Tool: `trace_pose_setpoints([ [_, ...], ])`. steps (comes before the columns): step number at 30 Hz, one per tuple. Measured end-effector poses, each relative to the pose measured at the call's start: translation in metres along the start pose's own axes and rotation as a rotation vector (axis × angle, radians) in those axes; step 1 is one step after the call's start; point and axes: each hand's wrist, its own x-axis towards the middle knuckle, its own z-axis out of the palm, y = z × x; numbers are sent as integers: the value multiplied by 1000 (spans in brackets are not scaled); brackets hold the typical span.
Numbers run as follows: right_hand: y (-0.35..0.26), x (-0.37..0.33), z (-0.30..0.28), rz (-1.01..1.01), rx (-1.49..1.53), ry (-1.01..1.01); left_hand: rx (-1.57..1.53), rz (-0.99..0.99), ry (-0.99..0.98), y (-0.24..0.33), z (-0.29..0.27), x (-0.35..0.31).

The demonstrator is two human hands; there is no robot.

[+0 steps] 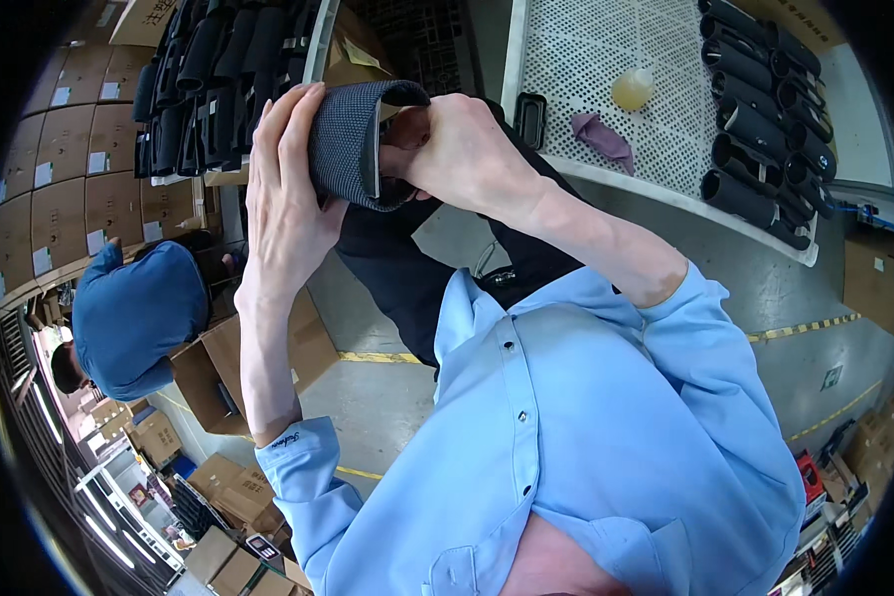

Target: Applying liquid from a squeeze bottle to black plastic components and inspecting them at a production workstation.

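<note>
A dark cylindrical sleeve (342, 144) with a fine woven pattern is held up in front of me, its open end turned to the right. My left hand (293, 169) grips it from the left, long fingers flat along its side and thumb underneath. The fingers of my right hand (472, 154) are bent and reach into the open end. Their tips are partly hidden by the sleeve's rim, so what they pinch inside does not show.
A white perforated table (576, 70) at right holds rows of black cylindrical parts (750, 119), a bottle of yellowish liquid (633, 88), a purple cloth (602, 137) and a black tray (530, 119). More black sleeves (219, 60) are stacked at left. A person in blue (139, 313) bends near cartons (65, 149).
</note>
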Motion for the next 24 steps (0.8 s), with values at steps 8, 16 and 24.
trace_pose_setpoints([
  [8, 29, 3, 14, -297, -166, 198, 41, -9, -66, -3, 2, -2],
  [16, 35, -6, 20, -54, 144, 37, 30, 3, -131, -11, 9, -10],
  [24, 36, -4, 21, 261, 626, -75, -159, -66, -144, -17, 9, -12],
])
